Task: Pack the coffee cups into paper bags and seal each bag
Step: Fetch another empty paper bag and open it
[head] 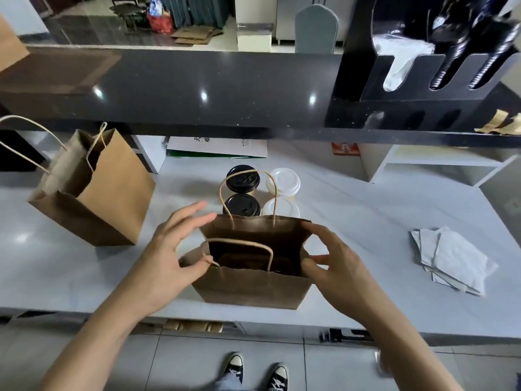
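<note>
The near paper bag (251,286) stands upright on the white bench (366,221), its mouth open to the ceiling and its long side running from 9 o'clock to 3 o'clock across the person. Inside, a dark brown shape shows low down; whether it is a cup holder or the bag's folded base cannot be told. One twine handle arches up from the far wall, the other droops over the near wall into the opening.

The left hand (169,255) sits at the bag's 9 o'clock edge, fingers spread and mostly straight, thumb touching the near corner by the handle root; its grip is released, pressing rather than clasping. The right hand (335,263) is at the 3 o'clock edge, fingers loosely bent around the side fold, touching the rim but not plainly pinching it. Both hands seem placed to spread the mouth wide and square the bag, so cups can drop in straight.

Just beyond, at 12 o'clock, four lidded coffee cups stand in a tight square: two black-lidded cups (242,193) on the left, two white-lidded cups (283,193) on the right, close for a short lift. A second paper bag (112,193) stands open at 10 o'clock, and folded grey paper sheets (454,261) lie at 3 o'clock.
</note>
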The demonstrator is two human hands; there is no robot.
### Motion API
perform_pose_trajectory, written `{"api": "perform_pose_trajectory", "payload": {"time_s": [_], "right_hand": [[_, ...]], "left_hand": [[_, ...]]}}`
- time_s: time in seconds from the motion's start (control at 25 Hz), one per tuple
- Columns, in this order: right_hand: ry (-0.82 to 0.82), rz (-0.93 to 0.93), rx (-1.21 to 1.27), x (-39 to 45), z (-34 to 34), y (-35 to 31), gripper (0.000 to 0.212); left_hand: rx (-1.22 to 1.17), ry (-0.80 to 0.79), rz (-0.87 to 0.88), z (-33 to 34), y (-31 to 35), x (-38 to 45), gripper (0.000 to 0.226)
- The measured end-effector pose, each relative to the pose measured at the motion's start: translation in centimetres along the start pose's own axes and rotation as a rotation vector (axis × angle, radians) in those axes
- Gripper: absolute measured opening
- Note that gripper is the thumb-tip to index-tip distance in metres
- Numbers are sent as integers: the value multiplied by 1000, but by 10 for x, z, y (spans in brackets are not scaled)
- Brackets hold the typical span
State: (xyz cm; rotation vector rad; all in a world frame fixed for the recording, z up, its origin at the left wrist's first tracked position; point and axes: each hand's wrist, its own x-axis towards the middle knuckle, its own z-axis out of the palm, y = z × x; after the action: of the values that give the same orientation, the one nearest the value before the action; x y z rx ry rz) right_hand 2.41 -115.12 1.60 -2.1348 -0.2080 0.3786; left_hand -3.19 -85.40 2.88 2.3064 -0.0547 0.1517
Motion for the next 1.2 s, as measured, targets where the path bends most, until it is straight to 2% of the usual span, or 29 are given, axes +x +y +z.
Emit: {"api": "perform_pose_trajectory", "payload": {"time_s": [0.12,0.24,0.32,0.4,0.56,0.72,0.88,1.04,1.12,1.2], "right_hand": [[11,-12,-30,-1,-1,1,54],[30,-21,-42,0,0,0,49],[55,-22,-49,3,1,-2,45],[72,-24,-67,6,2,-4,42],[102,-30,-97,11,-1,-6,31],[138,-41,-149,18,-5,-12,18],[204,-87,-138,34,-14,-23,10],[298,-145,-168,76,-26,-23,6],[262,-215,-319,101,-26,-16,21],[120,-357,-562,121,-20,-5,47]], "left_hand": [[31,47,15,-1,0,6,43],[66,96,-2,3,2,12,31],[205,119,21,5,3,16,23],[312,53,27,3,1,17,29],[373,-116,6,-4,-5,13,50],[262,-198,-44,-7,-15,8,66],[236,-238,-53,-8,-21,5,79],[214,-239,-56,-10,-22,2,81],[221,-239,-49,-12,-22,0,82],[229,-238,-42,-14,-22,-2,83]]}}
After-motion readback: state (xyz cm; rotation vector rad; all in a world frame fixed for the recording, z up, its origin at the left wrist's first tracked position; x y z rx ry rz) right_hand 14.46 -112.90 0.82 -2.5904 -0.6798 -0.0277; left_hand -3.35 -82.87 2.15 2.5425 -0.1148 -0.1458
